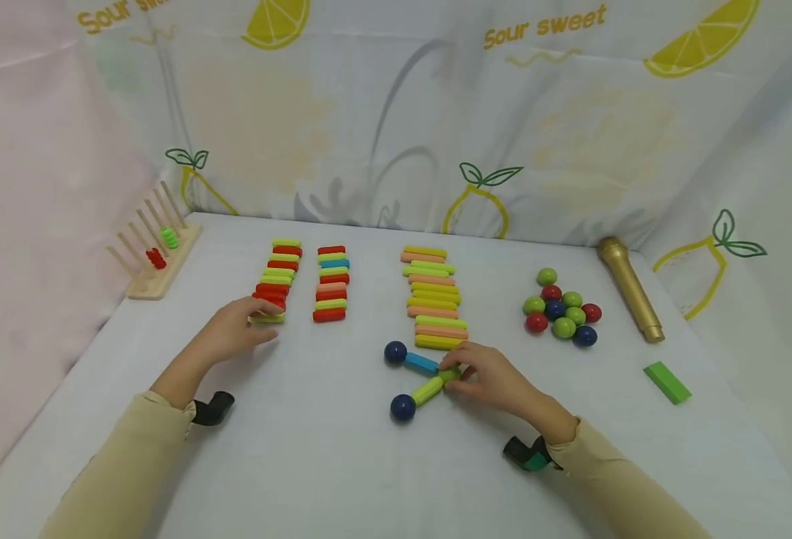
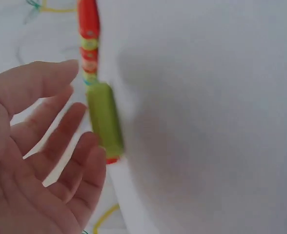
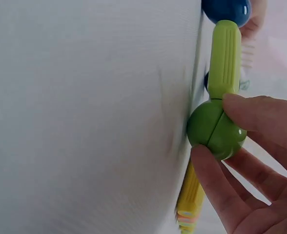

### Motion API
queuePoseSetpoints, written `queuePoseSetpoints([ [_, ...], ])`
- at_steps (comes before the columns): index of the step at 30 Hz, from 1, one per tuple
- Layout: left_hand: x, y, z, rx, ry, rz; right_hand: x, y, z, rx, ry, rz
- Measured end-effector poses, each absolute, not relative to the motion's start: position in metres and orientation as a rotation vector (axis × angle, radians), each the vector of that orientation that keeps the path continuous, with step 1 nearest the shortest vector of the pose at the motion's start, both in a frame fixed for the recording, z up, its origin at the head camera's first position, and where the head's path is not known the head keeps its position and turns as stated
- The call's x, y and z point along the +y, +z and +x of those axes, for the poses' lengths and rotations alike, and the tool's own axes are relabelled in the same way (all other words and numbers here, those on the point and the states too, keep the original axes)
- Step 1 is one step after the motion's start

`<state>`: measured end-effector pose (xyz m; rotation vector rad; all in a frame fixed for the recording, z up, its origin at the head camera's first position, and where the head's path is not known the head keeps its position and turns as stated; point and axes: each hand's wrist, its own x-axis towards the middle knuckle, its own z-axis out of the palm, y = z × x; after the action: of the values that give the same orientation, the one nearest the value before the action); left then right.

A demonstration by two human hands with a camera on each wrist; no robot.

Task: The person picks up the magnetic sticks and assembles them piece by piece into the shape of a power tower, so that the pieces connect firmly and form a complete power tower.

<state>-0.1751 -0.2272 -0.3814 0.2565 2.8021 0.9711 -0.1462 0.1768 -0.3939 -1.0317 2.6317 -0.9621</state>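
My right hand point(image 1: 493, 380) pinches a green ball point(image 3: 213, 127) between thumb and fingers. From that ball a lime stick point(image 1: 427, 391) and a blue stick point(image 1: 421, 364) spread apart in a V. Each stick has a dark blue ball at its far end: one ball point(image 1: 396, 352) is farther back, the other ball point(image 1: 403, 407) nearer. My left hand point(image 1: 234, 329) is at the near end of the leftmost column of red and lime sticks, fingers loosely bent and holding nothing. In the left wrist view its fingertips are right beside a lime stick point(image 2: 104, 119).
Another column of short sticks point(image 1: 331, 288) and one of longer yellow, orange and lime sticks point(image 1: 436, 299) lie mid-table. Rightward are a cluster of red, green and blue balls point(image 1: 564, 328), a gold microphone-shaped object point(image 1: 628, 284) and a green block point(image 1: 668, 382). A wooden peg rack point(image 1: 177, 258) stands back left.
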Motion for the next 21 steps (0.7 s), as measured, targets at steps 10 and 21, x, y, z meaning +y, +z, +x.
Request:
queuePoseSetpoints([
  [10, -0.232, -0.385, -0.186, 2.865, 0.803, 0.132, 0.182, -0.393, -0.149, 2.599, -0.974, -1.022],
  [21, -0.219, -0.380, -0.182, 2.736, 0.744, 0.069, 0.183, -0.399, -0.156, 2.492, -1.097, -1.027],
])
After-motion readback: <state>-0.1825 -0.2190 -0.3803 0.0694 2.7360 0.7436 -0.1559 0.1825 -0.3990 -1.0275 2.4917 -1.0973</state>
